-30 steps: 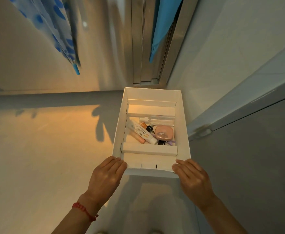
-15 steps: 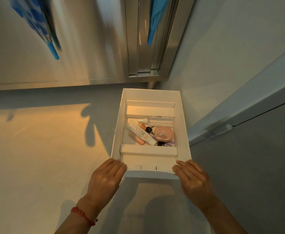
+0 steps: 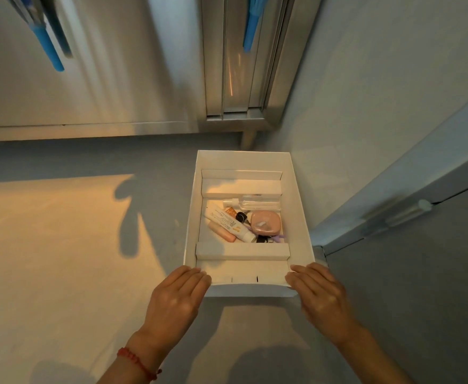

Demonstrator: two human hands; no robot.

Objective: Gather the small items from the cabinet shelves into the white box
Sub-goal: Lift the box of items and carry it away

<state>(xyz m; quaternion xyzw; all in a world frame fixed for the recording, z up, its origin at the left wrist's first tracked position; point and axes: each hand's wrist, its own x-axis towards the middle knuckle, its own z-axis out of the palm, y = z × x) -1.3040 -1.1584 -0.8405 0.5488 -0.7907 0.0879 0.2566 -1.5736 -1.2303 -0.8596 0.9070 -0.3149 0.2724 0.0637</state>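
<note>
The white box (image 3: pixel 192 217) sits low in front of me, open at the top, with cardboard dividers inside. Its middle compartment holds a white tube (image 3: pixel 228 221), a pink tube (image 3: pixel 223 233), a round pink compact (image 3: pixel 265 223), a clear bottle (image 3: pixel 256 201) and a small black-capped vial (image 3: pixel 241 216). My left hand (image 3: pixel 176 300) lies with straight fingers on the box's near left corner. My right hand (image 3: pixel 321 297) lies the same way on the near right corner. Both thumbs are hidden.
A stainless steel cabinet (image 3: pixel 238 65) stands beyond the box, on a short leg (image 3: pixel 248 139). Blue items (image 3: pixel 48 48) hang at the upper left. A pale wall and a door edge with a hinge (image 3: pixel 404 214) close off the right side. Grey floor (image 3: pixel 61 245) spreads to the left.
The view has shifted, so more of the steel cabinet shows and the blue items have moved up and left. Both hands keep their places on the box's near corners.
</note>
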